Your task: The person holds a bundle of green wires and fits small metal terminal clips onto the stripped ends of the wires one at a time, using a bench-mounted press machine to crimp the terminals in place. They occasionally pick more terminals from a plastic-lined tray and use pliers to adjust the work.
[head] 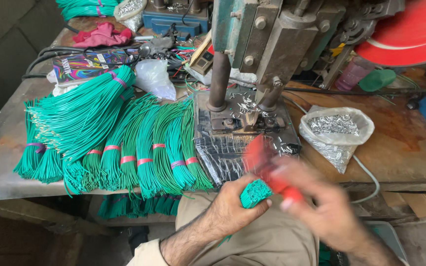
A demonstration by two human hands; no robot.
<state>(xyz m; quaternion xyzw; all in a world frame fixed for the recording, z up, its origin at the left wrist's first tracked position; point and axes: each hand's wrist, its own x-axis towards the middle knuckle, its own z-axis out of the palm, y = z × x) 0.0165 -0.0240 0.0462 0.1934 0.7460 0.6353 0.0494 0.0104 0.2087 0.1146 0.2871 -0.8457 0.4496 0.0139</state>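
My left hand (230, 207) is closed around a bundle of green wires (254, 192), its cut ends facing up, held over my lap at the bench's front edge. My right hand (321, 202) is blurred with motion just right of it and grips a red tool (267, 165) whose upper end reaches over the bundle. Straight ahead stands a green and grey press machine (252, 44) with its black base plate (232, 143) littered with small metal terminals.
Several bundles of green wire (124, 143), tied with pink bands, lie fanned out on the left of the bench. A clear bag of metal terminals (336, 130) sits right of the press. A red wheel (410, 29), a colourful box (87, 64) and cables crowd the back.
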